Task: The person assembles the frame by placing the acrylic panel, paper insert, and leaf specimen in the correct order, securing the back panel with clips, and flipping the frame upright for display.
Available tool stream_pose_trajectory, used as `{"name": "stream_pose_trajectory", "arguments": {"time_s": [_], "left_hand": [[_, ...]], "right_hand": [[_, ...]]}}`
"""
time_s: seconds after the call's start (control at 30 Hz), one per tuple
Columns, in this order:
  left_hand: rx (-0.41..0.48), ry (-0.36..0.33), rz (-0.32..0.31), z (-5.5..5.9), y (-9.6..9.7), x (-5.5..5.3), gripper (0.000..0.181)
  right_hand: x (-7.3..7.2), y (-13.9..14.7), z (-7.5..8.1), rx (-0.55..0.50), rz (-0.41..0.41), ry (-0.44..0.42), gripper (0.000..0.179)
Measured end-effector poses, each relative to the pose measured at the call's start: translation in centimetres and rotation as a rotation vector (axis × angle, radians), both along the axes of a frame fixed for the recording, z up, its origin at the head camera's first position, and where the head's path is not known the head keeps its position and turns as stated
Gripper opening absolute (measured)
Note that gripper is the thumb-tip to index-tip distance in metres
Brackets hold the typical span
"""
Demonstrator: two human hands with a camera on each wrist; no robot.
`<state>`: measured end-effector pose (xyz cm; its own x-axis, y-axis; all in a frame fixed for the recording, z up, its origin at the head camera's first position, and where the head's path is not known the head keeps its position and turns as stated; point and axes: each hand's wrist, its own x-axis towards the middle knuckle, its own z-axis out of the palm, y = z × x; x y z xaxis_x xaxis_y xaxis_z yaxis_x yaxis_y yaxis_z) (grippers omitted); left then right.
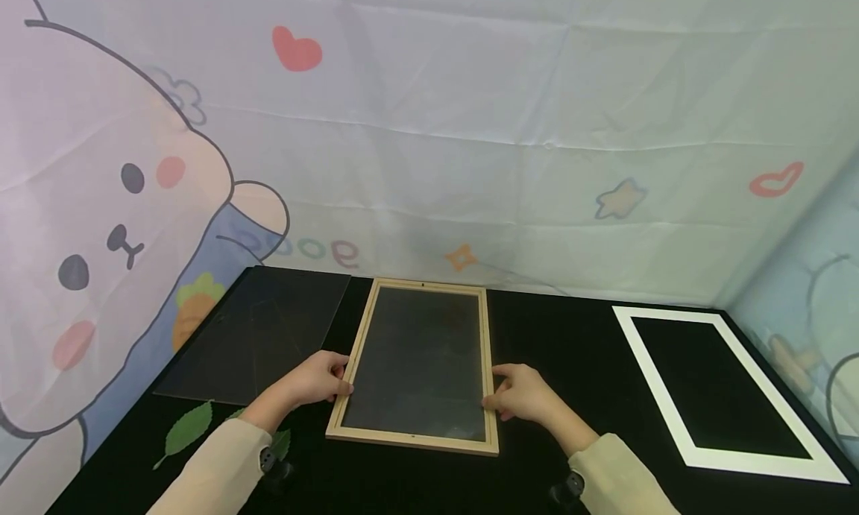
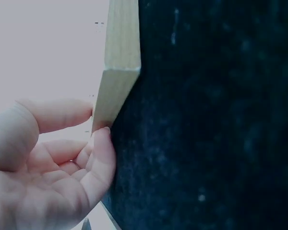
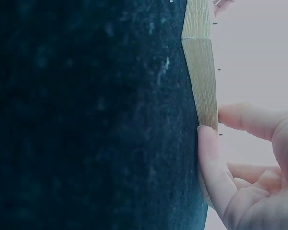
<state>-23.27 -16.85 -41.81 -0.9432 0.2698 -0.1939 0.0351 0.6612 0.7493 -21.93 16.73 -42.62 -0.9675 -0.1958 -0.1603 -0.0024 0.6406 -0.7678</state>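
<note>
A light wooden picture frame [image 1: 429, 442] lies in the middle of the black table in the head view, long sides running away from me. The black tabletop appears through its opening with a greyish sheen. My left hand [image 1: 315, 378] pinches the frame's left side between thumb and fingers. On the opposite side, my right hand [image 1: 526, 394] pinches the right side the same way. Close up, the left wrist view has the frame's wooden edge [image 2: 122, 38] between thumb and finger. A similar pinch on the wooden edge [image 3: 201, 72] appears in the right wrist view.
Left of the frame lies a thin, dark, see-through sheet [image 1: 268, 329]. Green leaves [image 1: 189, 428] rest near it, some partly behind my left arm. A white rectangular mat border [image 1: 754, 463] lies at the right. A printed cloth [image 1: 436, 127] hangs behind the table.
</note>
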Motion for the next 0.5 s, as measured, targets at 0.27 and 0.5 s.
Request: {"name": "stream_pose_trajectory", "arguments": {"time_s": [0.27,0.5], "left_hand": [[0.122,0.007,-0.033,0.1,1.0,0.6,0.045],[0.153,0.018,-0.056,-0.2,3.0,1.4,0.041]], "right_hand": [[0.8,1.5,0.4,0.022,-0.021,-0.005,0.063],[1.8,3.6,0.4,0.041,-0.021,-0.009,0.064]]}}
